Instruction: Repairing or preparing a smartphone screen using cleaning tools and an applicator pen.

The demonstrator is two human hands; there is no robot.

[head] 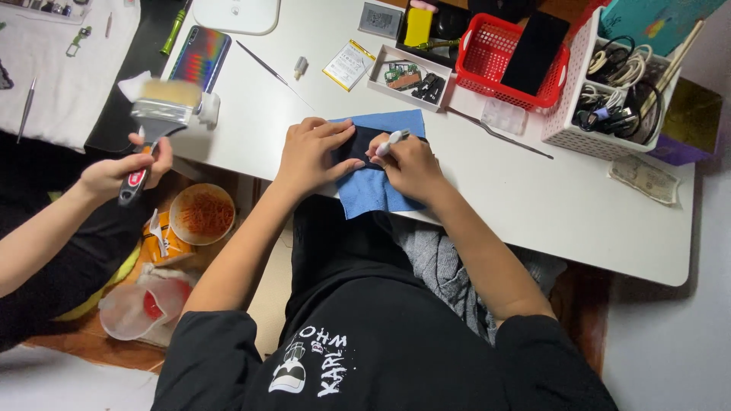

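A blue cloth (375, 190) lies at the near edge of the white table (533, 213), with a dark flat device (359, 144) on it. My left hand (312, 152) presses flat on the device and holds it down. My right hand (411, 164) grips a small white-handled tool (391, 142), its tip at the device's right side. Most of the device is hidden under my hands.
Another person's hand (122, 173) at the left holds a wide paintbrush (160, 114). Behind: a phone with an iridescent back (199, 57), a small parts tray (407, 78), a red basket (502, 57) holding a black phone, a white basket of cables (609, 84), thin metal tools (499, 134).
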